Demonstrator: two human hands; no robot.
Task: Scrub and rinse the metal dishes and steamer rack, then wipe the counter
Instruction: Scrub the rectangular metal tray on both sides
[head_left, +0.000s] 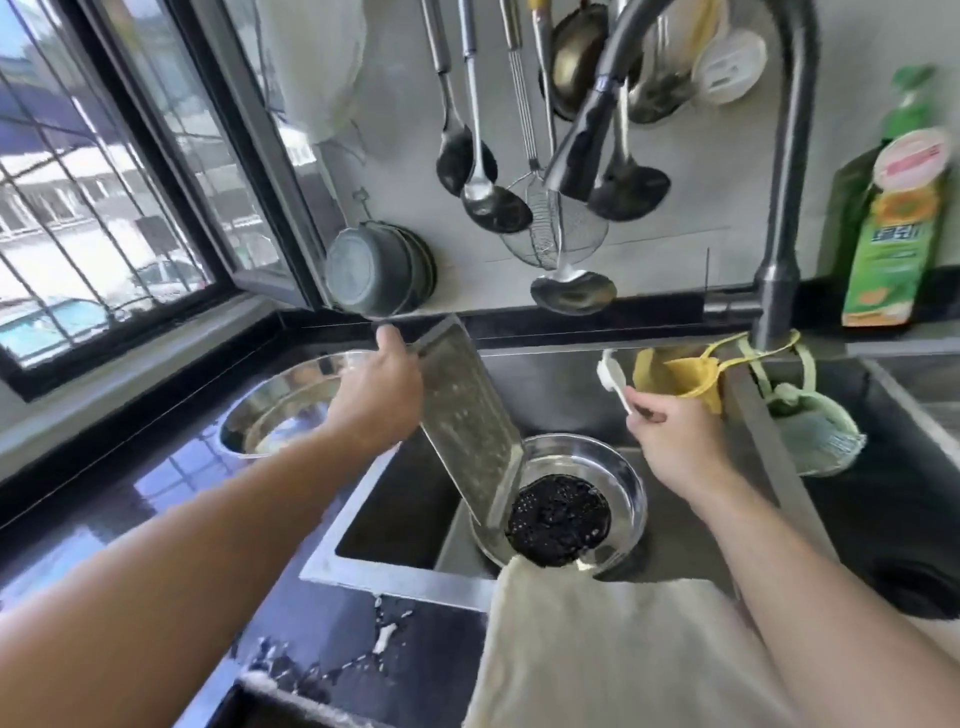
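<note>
Steel rectangular perforated tray (470, 415) tilted over round metal dish (613, 478), gripped by left hand (382, 389); white brush (613, 379) pinched in right hand (675, 436).

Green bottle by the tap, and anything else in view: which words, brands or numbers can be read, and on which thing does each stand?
Green bottle: its label carries large white characters on a green band and a red-and-white cap label, all too blurred to read.
Nothing else in view bears legible text.

Tilted steamer rack (467, 415) and bowl (582, 499) crowd the sink (395, 519); faucet spout (587, 140) overhangs.
</note>
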